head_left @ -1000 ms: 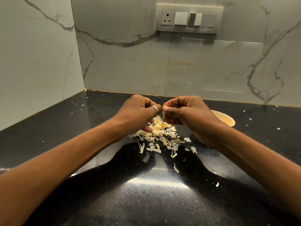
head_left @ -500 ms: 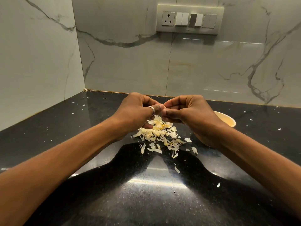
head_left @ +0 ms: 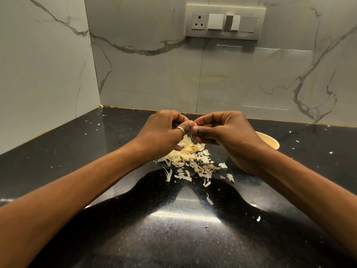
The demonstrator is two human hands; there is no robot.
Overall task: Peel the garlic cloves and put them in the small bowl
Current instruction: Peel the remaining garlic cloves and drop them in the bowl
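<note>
My left hand (head_left: 162, 132) and my right hand (head_left: 224, 132) meet fingertip to fingertip above the black counter, pinched together on a small garlic clove (head_left: 193, 126) that the fingers almost fully hide. A thin strip of skin hangs down between the thumbs. A silver ring sits on the left thumb. Directly beneath the hands lies a pile of pale garlic peels (head_left: 189, 159). The small cream bowl (head_left: 270, 142) stands behind my right wrist, mostly covered by it; its contents are not visible.
The black counter (head_left: 96, 151) runs into a corner of marble walls at the left and back. A switch panel (head_left: 225, 22) is mounted on the back wall. Loose peel scraps (head_left: 209, 199) lie scattered toward me and at the right.
Both hands have risen slightly and stay joined on the clove. The fingertips have shifted as they work at the skin. The peel pile and bowl have not moved.
</note>
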